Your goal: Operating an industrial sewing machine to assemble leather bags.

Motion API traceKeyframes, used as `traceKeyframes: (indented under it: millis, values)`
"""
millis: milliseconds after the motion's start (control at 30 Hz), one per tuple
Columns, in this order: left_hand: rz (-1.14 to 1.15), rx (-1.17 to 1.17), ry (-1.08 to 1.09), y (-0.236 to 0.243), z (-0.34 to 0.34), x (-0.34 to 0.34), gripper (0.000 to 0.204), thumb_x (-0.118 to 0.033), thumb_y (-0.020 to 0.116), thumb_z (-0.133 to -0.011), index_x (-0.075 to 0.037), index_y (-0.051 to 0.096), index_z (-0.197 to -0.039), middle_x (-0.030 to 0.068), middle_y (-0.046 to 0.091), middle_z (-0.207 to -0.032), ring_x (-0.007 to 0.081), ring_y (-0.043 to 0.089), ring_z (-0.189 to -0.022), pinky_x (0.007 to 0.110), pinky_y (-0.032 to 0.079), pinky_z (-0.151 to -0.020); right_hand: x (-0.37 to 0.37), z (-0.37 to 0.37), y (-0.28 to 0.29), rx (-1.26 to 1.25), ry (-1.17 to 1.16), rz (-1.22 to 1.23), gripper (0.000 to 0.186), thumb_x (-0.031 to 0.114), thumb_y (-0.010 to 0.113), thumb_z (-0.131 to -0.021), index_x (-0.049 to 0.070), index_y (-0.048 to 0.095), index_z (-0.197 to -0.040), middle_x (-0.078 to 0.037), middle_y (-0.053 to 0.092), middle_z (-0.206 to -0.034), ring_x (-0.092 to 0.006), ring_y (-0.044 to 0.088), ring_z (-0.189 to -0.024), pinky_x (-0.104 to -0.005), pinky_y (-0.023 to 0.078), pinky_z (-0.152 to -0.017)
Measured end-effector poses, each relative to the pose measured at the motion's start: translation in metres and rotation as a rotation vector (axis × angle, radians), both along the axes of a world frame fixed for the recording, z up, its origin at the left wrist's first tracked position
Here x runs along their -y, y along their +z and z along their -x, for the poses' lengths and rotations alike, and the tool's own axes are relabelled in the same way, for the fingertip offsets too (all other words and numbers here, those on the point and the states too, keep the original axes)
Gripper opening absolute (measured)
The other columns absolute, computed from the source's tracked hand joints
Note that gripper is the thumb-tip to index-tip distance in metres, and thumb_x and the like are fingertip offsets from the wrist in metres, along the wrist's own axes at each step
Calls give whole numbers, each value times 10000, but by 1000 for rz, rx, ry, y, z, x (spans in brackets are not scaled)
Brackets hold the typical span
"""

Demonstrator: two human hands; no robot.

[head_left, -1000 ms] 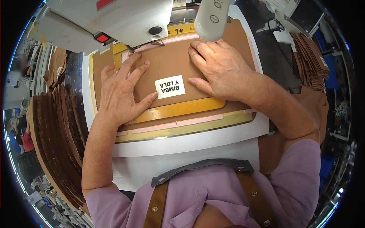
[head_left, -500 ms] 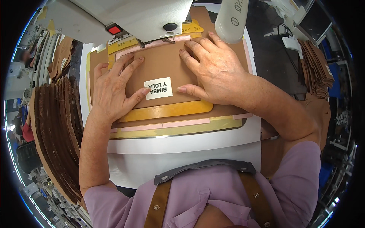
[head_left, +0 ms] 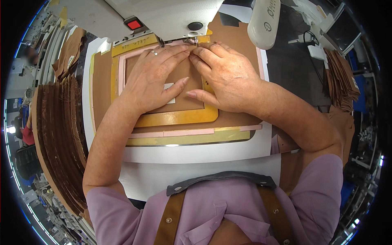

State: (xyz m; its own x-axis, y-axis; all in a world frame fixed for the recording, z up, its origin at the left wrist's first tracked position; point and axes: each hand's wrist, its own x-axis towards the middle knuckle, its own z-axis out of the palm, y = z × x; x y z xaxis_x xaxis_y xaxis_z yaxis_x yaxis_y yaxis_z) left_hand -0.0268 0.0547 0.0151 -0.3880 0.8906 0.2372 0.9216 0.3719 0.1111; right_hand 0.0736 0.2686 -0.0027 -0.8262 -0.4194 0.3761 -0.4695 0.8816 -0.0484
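My left hand (head_left: 151,77) lies spread over a brown sheet (head_left: 192,104), its fingertips close to the presser foot of a sewing machine (head_left: 179,16). Beside it my right hand (head_left: 230,77) rests with fingers stretched out, its fingertips almost meeting the left ones just in front of the foot. A yellow template frame (head_left: 179,118) edged with pink strips surrounds the sheet. Under my left hand a white label (head_left: 170,100) shows only in part. The needle tip and the stitching point are mostly hidden by my fingers.
A tall stack of dark brown pieces (head_left: 61,143) stands at the left. Folded brown pieces (head_left: 341,77) hang at the right. A white lamp head (head_left: 264,24) juts over the table at the upper right. White sheeting (head_left: 196,155) covers the near table edge.
My left hand has slid right and away from me, up to the right fingertips, and now covers most of the label. The sheet and yellow frame have shifted left relative to the machine.
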Motion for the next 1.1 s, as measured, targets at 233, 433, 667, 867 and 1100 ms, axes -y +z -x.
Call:
traceKeyframes:
  millis: [233, 433, 667, 867, 1100]
  values:
    - [-85, 97, -93, -12, 9, -6, 579, -263, 715, -854, -19, 588, -1364, 137, 585, -1432, 355, 514, -1328, 463, 412, -1128, -13, -15, 10, -20, 186, 135, 352, 356, 716, -893, 34, 723, -1035, -106, 668, -1112, -236, 630, -1095, -425, 467, -1075]
    - [-89, 110, -95, -13, 9, -7, 579, -270, 703, -853, -18, 596, -1363, 126, 586, -1438, 347, 508, -1328, 462, 412, -1130, -3, -25, 4, -28, 398, 195, 281, 348, 781, -809, 97, 700, -907, -56, 660, -994, -211, 637, -963, -390, 513, -930]
    - [-102, 52, -120, -12, 8, -7, 584, -300, 692, -854, -29, 598, -1362, 131, 579, -1430, 348, 514, -1335, 462, 419, -1121, -7, -27, 11, 190, 410, 136, 367, 346, 797, -760, 105, 675, -1008, -81, 642, -1129, -273, 620, -1153, -494, 475, -1049]
    - [-65, 84, -67, -9, 6, -2, 567, -323, 691, -866, -73, 608, -1368, 134, 570, -1430, 332, 537, -1324, 446, 439, -1094, -6, -27, 9, 26, 383, 246, 319, 364, 825, -729, 111, 721, -894, -71, 636, -1035, -225, 621, -994, -389, 504, -903]
    - [-55, 17, -79, -9, 6, 2, 595, -358, 698, -859, -90, 604, -1382, 113, 573, -1434, 322, 540, -1324, 444, 445, -1069, -3, -30, 11, 109, 314, 205, 325, 382, 821, -744, 131, 741, -934, -51, 621, -1085, -204, 604, -1031, -365, 485, -819]
